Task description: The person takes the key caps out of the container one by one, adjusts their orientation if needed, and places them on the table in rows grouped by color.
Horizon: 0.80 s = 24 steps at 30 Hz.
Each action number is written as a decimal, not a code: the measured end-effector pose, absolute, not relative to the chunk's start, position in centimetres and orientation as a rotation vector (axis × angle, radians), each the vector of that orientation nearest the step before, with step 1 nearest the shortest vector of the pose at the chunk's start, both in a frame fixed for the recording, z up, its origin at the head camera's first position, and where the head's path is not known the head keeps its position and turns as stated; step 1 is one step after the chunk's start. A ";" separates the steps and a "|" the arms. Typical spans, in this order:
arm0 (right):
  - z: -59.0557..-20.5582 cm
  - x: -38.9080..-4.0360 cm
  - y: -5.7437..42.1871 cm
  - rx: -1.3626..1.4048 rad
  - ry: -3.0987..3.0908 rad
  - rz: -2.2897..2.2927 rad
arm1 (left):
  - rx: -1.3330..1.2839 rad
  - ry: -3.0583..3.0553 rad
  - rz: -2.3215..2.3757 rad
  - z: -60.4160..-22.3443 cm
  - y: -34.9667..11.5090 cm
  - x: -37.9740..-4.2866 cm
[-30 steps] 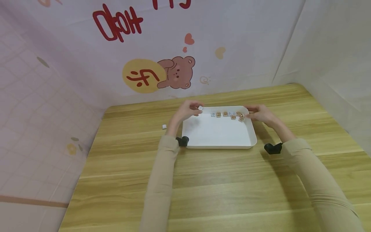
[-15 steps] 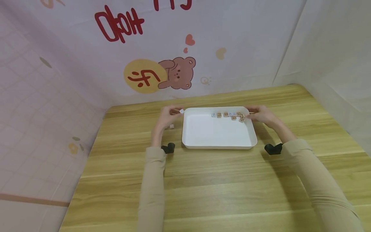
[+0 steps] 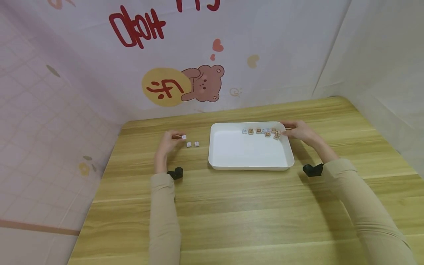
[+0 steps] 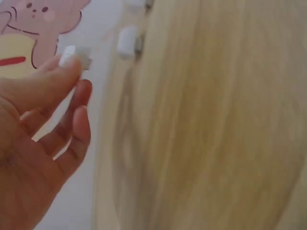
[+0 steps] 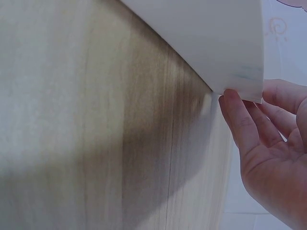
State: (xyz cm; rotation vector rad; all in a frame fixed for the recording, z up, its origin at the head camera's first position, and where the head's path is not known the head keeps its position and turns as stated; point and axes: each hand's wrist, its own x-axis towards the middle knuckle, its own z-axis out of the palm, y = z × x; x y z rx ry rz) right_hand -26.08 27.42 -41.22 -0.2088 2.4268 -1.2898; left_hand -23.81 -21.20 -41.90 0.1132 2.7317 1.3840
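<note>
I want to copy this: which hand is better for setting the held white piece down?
Probably the left hand: it pinches the white piece near two others, while the right hand grips the tray.

Red 乐 on yellow backdrop disc; red characters above unclear; tiles too small to read.

Your sleeves are plain beige, the left sleeve at seven o'clock, the right sleeve at four, both with broad cuffs. A rounded black left wrist device juts toward three o'clock, a matching right wrist device toward nine. Your left hand and right hand are bare.
</note>
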 end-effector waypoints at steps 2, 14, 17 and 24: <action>-41.2 -26.1 27.4 -0.207 2.428 -1.286 | 0.066 2.715 1.334 -42.1 -21.6 -23.6; -41.2 -26.2 27.3 -0.201 2.422 -1.288 | 0.069 2.734 1.117 -42.5 -22.4 -23.2; -41.2 -26.2 27.3 -0.201 2.422 -1.287 | 0.068 2.725 1.126 -42.6 -22.5 -23.2; -41.2 -26.1 27.4 -0.213 2.442 -1.280 | 0.042 2.695 1.145 -42.7 -22.5 -23.2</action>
